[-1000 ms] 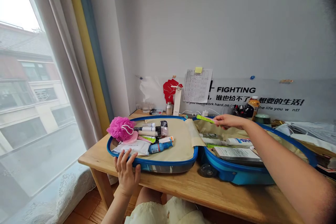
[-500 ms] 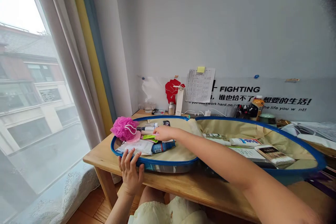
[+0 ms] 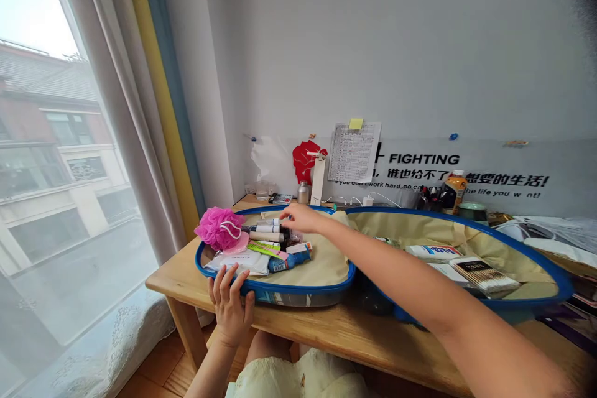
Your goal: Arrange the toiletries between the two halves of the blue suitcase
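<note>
- In the head view, an open suitcase (image 3: pixel 298 290) lay on a table (image 3: pixel 180 273), its two halves side by side.
- The left hand (image 3: pixel 231 310) rested at seven o'clock of the left half, fingers spread over the rim, thumb apart, grasping nothing.
- The right hand (image 3: pixel 302 219) hung at one o'clock of that half, near the white-capped tubes (image 3: pixel 267 229); its fingers were loosely bent and slightly parted, with nothing seen between them.
- Green-and-pink sticks (image 3: pixel 262 248) lay near the centre; their number could not be told.
- Around them were a pink puff (image 3: pixel 217 228) at ten o'clock, a white packet (image 3: pixel 243 260) at eight and a blue bottle (image 3: pixel 285 261) at five.
- In the right half, partly hidden by the right forearm, toothpaste (image 3: pixel 431 252) lay at eleven o'clock and swabs (image 3: pixel 485 276) at four.
</note>
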Demonstrator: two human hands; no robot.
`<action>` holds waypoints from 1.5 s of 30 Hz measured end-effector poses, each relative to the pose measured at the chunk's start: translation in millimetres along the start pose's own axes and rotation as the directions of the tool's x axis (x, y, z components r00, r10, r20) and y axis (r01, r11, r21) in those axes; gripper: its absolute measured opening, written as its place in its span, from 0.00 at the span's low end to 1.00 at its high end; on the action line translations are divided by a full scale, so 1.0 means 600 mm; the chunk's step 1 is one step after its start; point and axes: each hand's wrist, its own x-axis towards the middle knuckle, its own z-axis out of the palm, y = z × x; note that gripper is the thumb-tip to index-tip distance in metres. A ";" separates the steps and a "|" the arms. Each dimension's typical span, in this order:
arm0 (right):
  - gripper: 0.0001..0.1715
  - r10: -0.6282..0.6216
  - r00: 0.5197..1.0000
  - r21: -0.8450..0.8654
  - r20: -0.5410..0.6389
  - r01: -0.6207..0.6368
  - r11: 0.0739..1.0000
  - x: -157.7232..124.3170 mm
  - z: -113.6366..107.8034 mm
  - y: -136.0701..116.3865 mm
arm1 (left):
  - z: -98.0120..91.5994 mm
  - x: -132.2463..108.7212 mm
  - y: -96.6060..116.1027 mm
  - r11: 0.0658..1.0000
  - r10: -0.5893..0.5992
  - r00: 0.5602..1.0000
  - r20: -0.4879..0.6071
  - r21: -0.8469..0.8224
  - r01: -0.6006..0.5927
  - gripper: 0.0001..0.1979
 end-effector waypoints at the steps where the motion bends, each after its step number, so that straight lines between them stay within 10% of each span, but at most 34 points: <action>1: 0.20 0.029 0.999 0.007 -0.020 -0.029 1.000 -0.008 -0.019 0.022 | 0.000 -0.001 -0.001 1.000 -0.008 1.000 0.006 0.003 0.008 0.19; 7: 0.22 0.262 0.964 0.029 -0.036 -0.261 0.965 -0.094 -0.104 0.179 | 0.003 -0.003 -0.003 1.000 -0.018 1.000 -0.006 0.007 0.018 0.19; 13: 0.20 0.374 0.899 0.001 0.229 -0.385 0.923 -0.208 -0.110 0.287 | 0.002 0.000 -0.002 1.000 0.004 1.000 -0.018 -0.014 -0.005 0.19; 26: 0.20 0.390 0.800 -0.210 0.456 -0.329 0.921 -0.251 -0.038 0.275 | -0.001 0.006 0.003 1.000 0.004 1.000 -0.030 -0.011 -0.004 0.19; 36: 0.17 0.384 0.886 -0.261 0.262 -0.318 0.912 -0.239 -0.046 0.249 | -0.004 0.010 0.005 0.998 0.057 0.997 -0.045 0.008 -0.057 0.19; 41: 0.12 0.368 0.925 -0.081 -0.096 -0.375 0.923 -0.249 -0.143 0.256 | -0.001 0.008 0.003 0.998 0.059 0.997 -0.044 0.015 -0.058 0.18; 45: 0.19 0.337 0.851 0.133 -0.403 -0.310 0.941 -0.236 -0.196 0.226 | 0.000 0.004 0.000 0.999 0.032 0.999 -0.033 0.013 -0.031 0.20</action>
